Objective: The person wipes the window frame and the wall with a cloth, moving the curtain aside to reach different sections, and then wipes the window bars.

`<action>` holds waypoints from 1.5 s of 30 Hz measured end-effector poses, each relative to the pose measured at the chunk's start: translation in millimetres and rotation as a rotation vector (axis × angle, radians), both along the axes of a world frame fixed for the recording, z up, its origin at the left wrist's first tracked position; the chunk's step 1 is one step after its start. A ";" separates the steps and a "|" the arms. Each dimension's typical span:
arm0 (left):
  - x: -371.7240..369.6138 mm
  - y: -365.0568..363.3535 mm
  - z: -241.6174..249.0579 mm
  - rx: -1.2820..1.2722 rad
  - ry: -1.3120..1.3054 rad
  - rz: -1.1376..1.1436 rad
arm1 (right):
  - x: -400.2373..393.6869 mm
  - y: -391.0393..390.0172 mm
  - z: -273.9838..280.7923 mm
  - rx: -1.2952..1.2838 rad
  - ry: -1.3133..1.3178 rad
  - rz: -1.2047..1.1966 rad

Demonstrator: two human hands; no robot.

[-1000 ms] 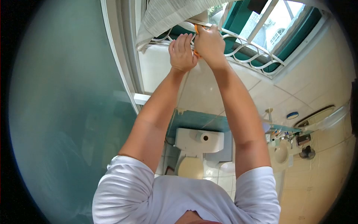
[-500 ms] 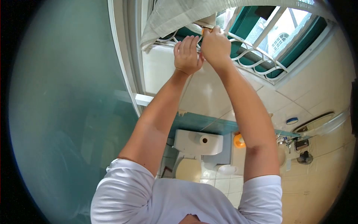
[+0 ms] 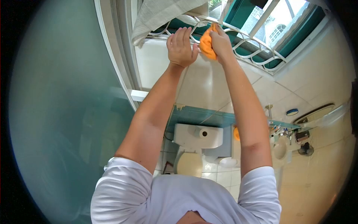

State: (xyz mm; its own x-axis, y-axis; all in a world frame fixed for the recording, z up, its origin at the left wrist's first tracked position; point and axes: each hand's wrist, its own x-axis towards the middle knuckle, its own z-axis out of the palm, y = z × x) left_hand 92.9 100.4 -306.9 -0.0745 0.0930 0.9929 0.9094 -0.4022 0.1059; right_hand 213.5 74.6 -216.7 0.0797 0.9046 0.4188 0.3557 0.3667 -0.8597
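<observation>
My right hand [image 3: 221, 43] grips a bunched orange cloth [image 3: 207, 44] at the white window grille [image 3: 257, 47]. Part of the cloth hangs down over the sill edge. To its left, my left hand [image 3: 181, 47] rests with fingers stretched against the lower bars of the grille, its thumb apart and holding nothing. A pale curtain [image 3: 160, 18] hangs over the left part of the window, above my left hand. Behind the grille are green window frames [image 3: 235, 15].
A frosted glass panel [image 3: 67, 112] stands on my left. Below are a toilet [image 3: 189, 163] with a paper roll [image 3: 203, 133] on its tank, and a washbasin [image 3: 280, 147] to the right. An oval mirror [image 3: 315, 114] and a blue-rimmed object [image 3: 292, 112] are on the right wall.
The orange cloth, mostly hidden before, now shows in full below my right hand. My left hand has shifted slightly left and up, away from the right one. The curtain appears further left.
</observation>
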 end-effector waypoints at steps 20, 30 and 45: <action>-1.4 -2.0 1.8 0.009 0.018 -0.067 | 2.2 -16.0 -10.8 0.078 -1.281 -0.201; 6.8 -18.7 8.9 -0.118 -0.203 -0.138 | 44.9 -53.4 5.2 -0.206 -1.079 -0.197; 4.9 -2.9 -6.5 -0.059 -0.017 0.021 | 14.4 -35.0 2.5 -0.179 -1.312 -0.265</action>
